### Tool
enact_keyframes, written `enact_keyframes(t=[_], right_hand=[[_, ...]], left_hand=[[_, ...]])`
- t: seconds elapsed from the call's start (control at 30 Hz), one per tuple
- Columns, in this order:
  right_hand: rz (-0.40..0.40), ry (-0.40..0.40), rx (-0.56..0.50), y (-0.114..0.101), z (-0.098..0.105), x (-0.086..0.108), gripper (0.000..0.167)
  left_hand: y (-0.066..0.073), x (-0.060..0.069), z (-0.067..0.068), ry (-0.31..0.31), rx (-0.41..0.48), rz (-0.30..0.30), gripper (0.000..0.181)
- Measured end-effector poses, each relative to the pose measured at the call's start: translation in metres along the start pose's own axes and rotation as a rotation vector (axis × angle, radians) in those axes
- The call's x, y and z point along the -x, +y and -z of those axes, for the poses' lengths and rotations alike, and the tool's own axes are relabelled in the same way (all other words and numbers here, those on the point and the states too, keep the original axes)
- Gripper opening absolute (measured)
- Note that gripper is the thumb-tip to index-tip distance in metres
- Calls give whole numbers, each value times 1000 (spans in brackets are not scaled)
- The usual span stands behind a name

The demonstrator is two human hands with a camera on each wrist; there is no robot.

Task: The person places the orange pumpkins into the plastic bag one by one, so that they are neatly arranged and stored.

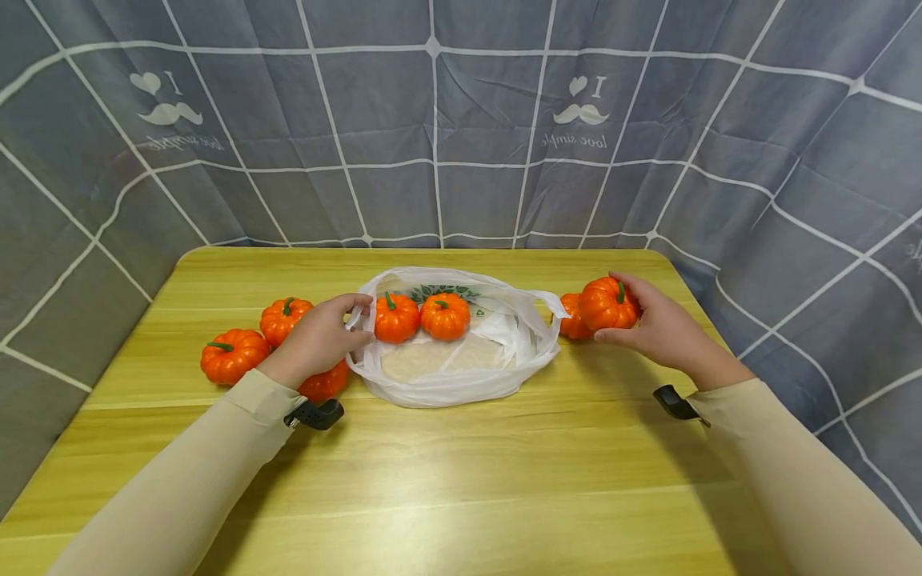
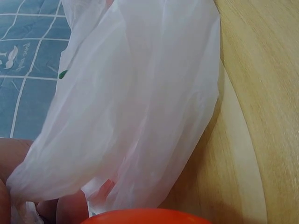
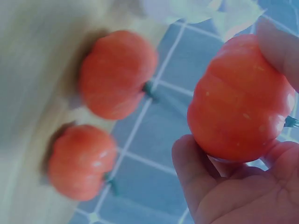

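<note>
inside the white bag [image 1: 450, 390] sit two pumpkins [image 1: 445, 318], left hand [image 1: 320, 336] pinching its side, right hand [image 1: 661, 330] gripping another pumpkin [image 1: 605, 305].

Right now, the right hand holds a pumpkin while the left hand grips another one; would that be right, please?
Not quite: the left hand pinches the edge of the white bag, as the head view shows. The right hand does hold a pumpkin.

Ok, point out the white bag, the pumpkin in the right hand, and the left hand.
White bag [image 1: 448, 391]: head view, on its near wall.
Held pumpkin [image 3: 239, 100]: right wrist view, on its ribbed side.
Left hand [image 1: 317, 334]: head view, on the back of the hand.
</note>
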State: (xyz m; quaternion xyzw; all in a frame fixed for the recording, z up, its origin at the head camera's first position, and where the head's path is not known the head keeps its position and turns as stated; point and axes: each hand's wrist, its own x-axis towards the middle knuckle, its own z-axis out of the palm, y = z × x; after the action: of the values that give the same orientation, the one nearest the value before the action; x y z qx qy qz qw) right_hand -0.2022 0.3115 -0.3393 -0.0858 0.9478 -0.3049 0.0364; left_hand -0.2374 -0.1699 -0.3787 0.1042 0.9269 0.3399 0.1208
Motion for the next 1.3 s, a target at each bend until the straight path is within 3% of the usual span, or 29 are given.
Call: enact_keyframes(t=[0.33, 0.53, 0.7, 0.97, 1.3], right_hand=[[109, -38, -63, -50, -10, -11, 99], [194, -83, -52, -80, -30, -24, 98], [242, -123, -14, -97, -54, -35, 99], [236, -215, 66, -98, -84, -47, 99], [129, -241, 113, -84, -95, -63, 101]], left_hand=[[1, 1, 1, 24, -21, -14, 63], [-1, 0, 0, 43, -50, -22, 63], [-2, 1, -2, 28, -4, -26, 62], [-5, 0, -4, 42, 7, -52, 62], [-5, 1, -4, 45, -18, -52, 62]])
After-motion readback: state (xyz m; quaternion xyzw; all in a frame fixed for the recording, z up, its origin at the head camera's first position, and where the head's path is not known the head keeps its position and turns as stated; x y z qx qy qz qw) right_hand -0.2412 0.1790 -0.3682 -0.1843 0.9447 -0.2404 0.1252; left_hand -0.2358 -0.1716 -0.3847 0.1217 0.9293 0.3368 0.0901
